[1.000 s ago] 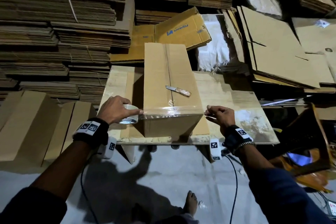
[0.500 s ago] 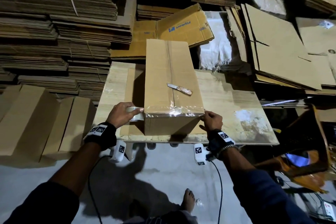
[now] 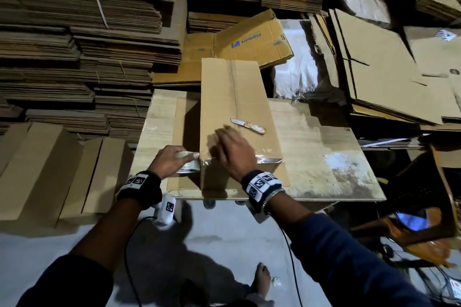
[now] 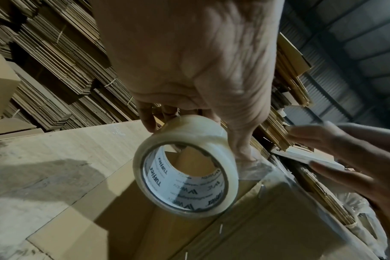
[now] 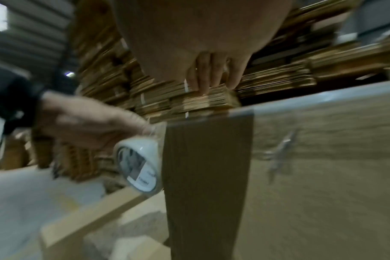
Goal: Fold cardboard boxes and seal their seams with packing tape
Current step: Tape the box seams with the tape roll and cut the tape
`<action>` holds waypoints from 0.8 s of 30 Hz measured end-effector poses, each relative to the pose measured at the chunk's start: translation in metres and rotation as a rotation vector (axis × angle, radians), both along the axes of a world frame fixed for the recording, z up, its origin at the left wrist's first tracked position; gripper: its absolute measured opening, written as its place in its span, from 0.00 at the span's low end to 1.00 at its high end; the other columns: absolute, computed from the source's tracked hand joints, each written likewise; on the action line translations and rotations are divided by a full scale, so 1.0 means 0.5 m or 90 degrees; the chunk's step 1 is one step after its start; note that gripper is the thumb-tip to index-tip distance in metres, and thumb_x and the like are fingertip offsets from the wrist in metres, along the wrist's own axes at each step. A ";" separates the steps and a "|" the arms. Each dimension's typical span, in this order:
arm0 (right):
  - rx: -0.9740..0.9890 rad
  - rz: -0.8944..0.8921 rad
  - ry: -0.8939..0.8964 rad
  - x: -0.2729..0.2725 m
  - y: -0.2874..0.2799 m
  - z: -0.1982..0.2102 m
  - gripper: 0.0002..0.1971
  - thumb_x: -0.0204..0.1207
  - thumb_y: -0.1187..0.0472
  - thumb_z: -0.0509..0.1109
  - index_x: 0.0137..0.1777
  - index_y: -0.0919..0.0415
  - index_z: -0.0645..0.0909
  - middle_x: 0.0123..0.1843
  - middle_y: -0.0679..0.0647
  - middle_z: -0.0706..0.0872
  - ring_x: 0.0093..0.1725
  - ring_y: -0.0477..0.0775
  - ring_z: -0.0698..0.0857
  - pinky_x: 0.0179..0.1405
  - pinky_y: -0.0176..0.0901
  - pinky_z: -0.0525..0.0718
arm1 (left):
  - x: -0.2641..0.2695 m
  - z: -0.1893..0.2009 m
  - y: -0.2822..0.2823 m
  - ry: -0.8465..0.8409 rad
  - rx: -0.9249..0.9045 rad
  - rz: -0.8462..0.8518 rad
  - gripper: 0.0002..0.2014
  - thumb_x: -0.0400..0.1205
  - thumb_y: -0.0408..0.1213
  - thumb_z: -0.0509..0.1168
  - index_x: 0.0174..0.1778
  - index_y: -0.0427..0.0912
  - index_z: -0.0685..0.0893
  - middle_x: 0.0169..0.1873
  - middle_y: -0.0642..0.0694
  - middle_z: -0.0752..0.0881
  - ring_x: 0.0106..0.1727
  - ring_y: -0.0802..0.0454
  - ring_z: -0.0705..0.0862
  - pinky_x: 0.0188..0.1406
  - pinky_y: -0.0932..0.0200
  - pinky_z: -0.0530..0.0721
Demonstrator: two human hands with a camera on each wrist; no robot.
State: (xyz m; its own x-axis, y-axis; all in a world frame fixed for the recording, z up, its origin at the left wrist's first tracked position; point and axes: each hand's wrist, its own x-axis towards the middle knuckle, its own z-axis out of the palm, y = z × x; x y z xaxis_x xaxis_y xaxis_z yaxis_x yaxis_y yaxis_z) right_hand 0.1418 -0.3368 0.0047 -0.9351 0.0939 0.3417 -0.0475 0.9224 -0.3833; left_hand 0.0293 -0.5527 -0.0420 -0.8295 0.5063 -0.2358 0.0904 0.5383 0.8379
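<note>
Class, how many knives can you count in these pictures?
1. The knife lies on top of the box, just beyond the right hand. Others may be hidden among the cardboard.

A pale wood-grain table (image 3: pixel 321 154) stood on a grey floor (image 3: pixel 224 244), its surface scuffed white toward the near right corner. A flat cardboard sheet (image 3: pixel 183 117) lay directly on the left part of the table, reaching almost to the near edge. A long closed box (image 3: pixel 234 97) rested on the sheet and ran from near that edge past the table's far edge. A small knife (image 3: pixel 248 126) lay on top of the box. On the floor to the left of the table, flattened cartons (image 3: pixel 50 169) rested on edge.
</note>
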 end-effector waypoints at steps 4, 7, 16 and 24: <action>0.236 0.180 -0.148 -0.056 -0.068 -0.061 0.32 0.94 0.44 0.40 0.91 0.61 0.53 0.93 0.58 0.53 0.92 0.56 0.49 0.91 0.60 0.54 | -0.016 -0.020 -0.011 0.045 -0.017 -0.016 0.22 0.73 0.68 0.69 0.37 0.50 0.89 0.34 0.53 0.90 0.39 0.51 0.86 0.53 0.43 0.87; 0.308 0.180 -0.176 -0.057 -0.061 -0.081 0.33 0.94 0.44 0.37 0.92 0.62 0.47 0.93 0.58 0.48 0.93 0.56 0.44 0.91 0.59 0.51 | -0.016 -0.022 -0.013 0.068 -0.034 -0.029 0.20 0.76 0.67 0.67 0.36 0.53 0.88 0.34 0.54 0.89 0.41 0.49 0.87 0.52 0.43 0.87; 0.310 0.164 -0.152 -0.033 -0.027 -0.096 0.32 0.93 0.44 0.36 0.93 0.60 0.46 0.93 0.58 0.53 0.93 0.59 0.49 0.90 0.63 0.53 | -0.005 -0.007 -0.005 0.084 -0.067 -0.021 0.26 0.72 0.75 0.66 0.38 0.54 0.90 0.34 0.54 0.90 0.42 0.51 0.89 0.50 0.48 0.86; 0.305 0.119 -0.142 0.002 0.027 -0.107 0.31 0.95 0.44 0.45 0.93 0.56 0.50 0.93 0.56 0.55 0.92 0.59 0.50 0.90 0.61 0.55 | -0.004 -0.009 -0.008 0.083 -0.089 -0.013 0.27 0.73 0.77 0.68 0.39 0.55 0.89 0.33 0.56 0.90 0.40 0.56 0.89 0.49 0.52 0.85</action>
